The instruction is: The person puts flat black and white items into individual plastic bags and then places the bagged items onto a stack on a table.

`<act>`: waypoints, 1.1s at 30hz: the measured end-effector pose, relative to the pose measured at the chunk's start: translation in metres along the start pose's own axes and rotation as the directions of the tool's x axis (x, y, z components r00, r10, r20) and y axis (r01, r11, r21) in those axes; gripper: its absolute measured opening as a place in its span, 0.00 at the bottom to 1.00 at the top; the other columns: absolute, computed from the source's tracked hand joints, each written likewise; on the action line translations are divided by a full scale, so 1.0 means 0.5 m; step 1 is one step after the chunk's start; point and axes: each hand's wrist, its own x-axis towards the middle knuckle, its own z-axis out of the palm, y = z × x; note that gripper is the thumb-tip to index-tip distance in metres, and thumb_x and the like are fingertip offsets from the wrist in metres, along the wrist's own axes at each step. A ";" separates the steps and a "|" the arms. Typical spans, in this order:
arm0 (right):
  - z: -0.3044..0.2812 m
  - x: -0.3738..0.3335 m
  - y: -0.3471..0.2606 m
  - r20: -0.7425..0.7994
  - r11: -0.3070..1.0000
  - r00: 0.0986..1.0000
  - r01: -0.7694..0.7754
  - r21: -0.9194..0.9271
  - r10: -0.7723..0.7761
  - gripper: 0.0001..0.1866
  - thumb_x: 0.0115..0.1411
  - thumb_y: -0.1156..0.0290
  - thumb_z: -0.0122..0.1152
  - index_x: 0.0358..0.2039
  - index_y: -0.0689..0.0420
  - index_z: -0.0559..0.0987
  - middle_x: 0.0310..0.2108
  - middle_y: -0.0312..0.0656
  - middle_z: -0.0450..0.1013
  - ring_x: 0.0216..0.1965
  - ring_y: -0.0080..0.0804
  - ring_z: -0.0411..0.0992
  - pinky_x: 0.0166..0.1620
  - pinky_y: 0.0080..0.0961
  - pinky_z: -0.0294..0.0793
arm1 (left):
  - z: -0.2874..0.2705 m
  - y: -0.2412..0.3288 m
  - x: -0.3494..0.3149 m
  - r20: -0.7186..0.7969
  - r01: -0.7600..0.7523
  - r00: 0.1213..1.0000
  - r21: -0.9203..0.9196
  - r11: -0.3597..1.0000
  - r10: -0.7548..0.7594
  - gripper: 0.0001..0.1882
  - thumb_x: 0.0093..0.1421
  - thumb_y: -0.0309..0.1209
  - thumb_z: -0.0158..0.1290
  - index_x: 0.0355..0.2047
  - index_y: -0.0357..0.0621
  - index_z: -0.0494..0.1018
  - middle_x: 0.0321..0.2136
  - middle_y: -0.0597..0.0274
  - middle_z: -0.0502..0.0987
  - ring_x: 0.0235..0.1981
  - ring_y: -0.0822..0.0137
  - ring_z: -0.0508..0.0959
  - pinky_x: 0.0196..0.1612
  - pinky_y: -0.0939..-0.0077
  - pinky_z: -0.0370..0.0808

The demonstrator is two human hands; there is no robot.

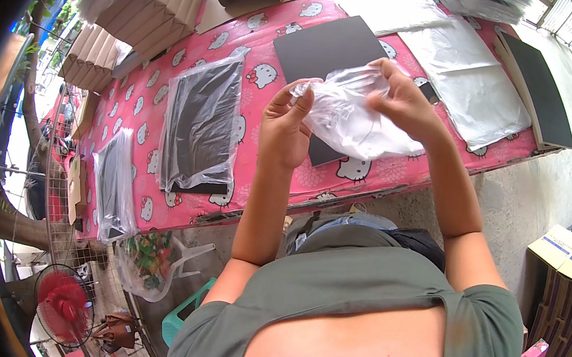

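Observation:
A crumpled clear plastic bag (349,119) hangs between my two hands above the table. My left hand (289,122) pinches one gathered end of it between thumb and fingers. My right hand (407,104) grips the other side, its fingers curled and slightly blurred. Beneath the bag lies a black board (329,46), partly hidden by the plastic and my hands. To the left, a black board in a clear bag (200,123) lies flat. Right of my hands is a pile of flat, whitish clear bags (479,95).
More bagged black boards (116,184) lie at the table's left end. Wrapped brown stacks (147,7) stand at the back left, and a stack of black boards (539,94) at the right edge. The pink patterned tablecloth (260,161) covers the table. A red fan (65,305) stands lower left.

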 end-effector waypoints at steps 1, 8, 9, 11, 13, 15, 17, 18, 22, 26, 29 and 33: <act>0.008 0.001 0.001 0.018 0.995 1.000 0.001 -0.096 0.001 0.16 0.54 0.62 0.57 0.36 0.61 0.71 0.23 0.30 0.64 0.24 0.15 0.57 0.25 0.13 0.58 | -0.008 -0.001 0.001 -0.032 -0.041 0.999 -0.036 0.999 0.040 0.08 0.55 0.24 0.49 0.36 0.39 0.72 0.28 0.60 0.76 0.29 0.70 0.76 0.30 0.78 0.73; -0.329 -0.082 0.099 -0.525 0.979 0.833 -0.204 0.003 0.175 0.07 0.47 0.76 0.52 0.27 0.61 0.76 0.27 0.37 0.71 0.21 0.25 0.65 0.25 0.21 0.66 | -0.319 0.093 -0.026 -0.545 -0.209 0.810 0.078 0.975 0.217 0.03 0.56 0.29 0.48 0.28 0.49 0.65 0.15 0.73 0.66 0.12 0.82 0.65 0.07 0.92 0.59; -0.396 -0.120 0.084 -0.649 0.959 0.757 -0.233 -0.160 0.076 0.07 0.47 0.76 0.52 0.27 0.61 0.75 0.27 0.39 0.71 0.22 0.28 0.66 0.26 0.22 0.66 | -0.332 0.105 -0.029 -0.643 -0.201 0.720 0.168 0.965 0.262 0.04 0.56 0.30 0.49 0.27 0.50 0.64 0.15 0.74 0.65 0.11 0.83 0.63 0.08 0.92 0.58; -0.472 -0.163 0.077 -0.745 0.864 0.650 -0.282 -0.418 -0.148 0.07 0.48 0.74 0.51 0.27 0.61 0.75 0.28 0.41 0.71 0.23 0.33 0.67 0.28 0.26 0.66 | -0.337 0.114 -0.055 -0.666 -0.173 0.666 0.302 0.938 0.337 0.05 0.56 0.30 0.49 0.26 0.50 0.64 0.16 0.74 0.65 0.12 0.83 0.63 0.08 0.92 0.57; -0.501 -0.173 0.106 -0.720 0.702 0.650 -0.393 -0.594 -0.246 0.07 0.48 0.73 0.51 0.27 0.61 0.74 0.29 0.44 0.71 0.25 0.38 0.68 0.30 0.29 0.67 | -0.300 0.087 -0.051 -0.580 -0.102 0.781 0.250 0.963 0.233 0.04 0.54 0.30 0.50 0.27 0.49 0.66 0.17 0.73 0.67 0.15 0.82 0.67 0.12 0.92 0.61; -0.516 -0.185 0.201 -0.626 0.447 0.777 -0.541 -0.712 -0.057 0.08 0.49 0.71 0.51 0.28 0.61 0.73 0.31 0.46 0.71 0.27 0.43 0.69 0.32 0.32 0.67 | -0.227 0.059 -0.019 -0.383 -0.069 0.915 0.166 0.984 0.129 0.03 0.54 0.29 0.51 0.27 0.48 0.67 0.19 0.72 0.69 0.16 0.82 0.68 0.14 0.91 0.63; -0.376 -0.120 0.206 -0.445 0.119 0.650 -0.635 -0.763 0.616 0.13 0.46 0.70 0.56 0.34 0.59 0.75 0.40 0.53 0.69 0.41 0.47 0.68 0.43 0.29 0.66 | -0.202 0.038 -0.016 -0.277 -0.007 0.960 0.117 0.993 0.039 0.03 0.53 0.27 0.51 0.29 0.45 0.69 0.20 0.71 0.70 0.16 0.82 0.68 0.17 0.90 0.64; -0.329 -0.120 0.197 -0.338 0.138 0.756 -0.488 -0.862 0.561 0.18 0.43 0.68 0.60 0.38 0.58 0.75 0.42 0.53 0.68 0.44 0.46 0.67 0.45 0.30 0.65 | -0.187 0.038 -0.011 -0.215 0.000 0.976 0.092 0.996 0.020 0.04 0.53 0.27 0.51 0.30 0.44 0.70 0.20 0.71 0.70 0.17 0.82 0.68 0.19 0.89 0.65; -0.111 -0.067 -0.015 -0.107 0.447 0.994 -0.086 -0.890 -0.020 0.46 0.31 0.57 0.70 0.54 0.53 0.62 0.56 0.53 0.52 0.56 0.46 0.55 0.53 0.37 0.57 | -0.089 0.040 -0.045 0.041 0.063 0.996 0.221 0.973 -0.073 0.09 0.53 0.24 0.51 0.36 0.40 0.71 0.24 0.68 0.73 0.23 0.81 0.71 0.25 0.87 0.67; 0.057 -0.010 -0.049 0.163 0.922 0.952 0.294 -0.252 -0.259 0.20 0.44 0.71 0.65 0.39 0.59 0.72 0.37 0.41 0.73 0.38 0.32 0.71 0.41 0.24 0.68 | 0.028 0.023 -0.061 -0.016 -0.052 0.998 0.127 0.991 0.054 0.07 0.53 0.24 0.52 0.34 0.39 0.72 0.22 0.67 0.73 0.19 0.81 0.70 0.21 0.88 0.65; 0.077 0.003 -0.024 -0.101 1.000 0.995 0.007 0.013 -0.006 0.03 0.51 0.81 0.55 0.28 0.65 0.74 0.21 0.35 0.71 0.26 0.16 0.69 0.29 0.14 0.68 | -0.019 0.038 -0.064 -0.065 -0.140 0.985 0.211 0.967 0.157 0.07 0.53 0.27 0.53 0.31 0.37 0.73 0.20 0.68 0.73 0.21 0.81 0.70 0.23 0.89 0.65; 0.096 0.002 -0.028 -0.152 0.984 0.982 0.083 -0.161 -0.108 0.05 0.49 0.75 0.59 0.27 0.62 0.76 0.19 0.38 0.71 0.21 0.17 0.64 0.26 0.18 0.65 | -0.026 0.015 -0.076 -0.187 -0.338 0.904 0.239 0.911 0.384 0.07 0.53 0.29 0.54 0.28 0.37 0.74 0.25 0.63 0.75 0.27 0.76 0.73 0.34 0.85 0.68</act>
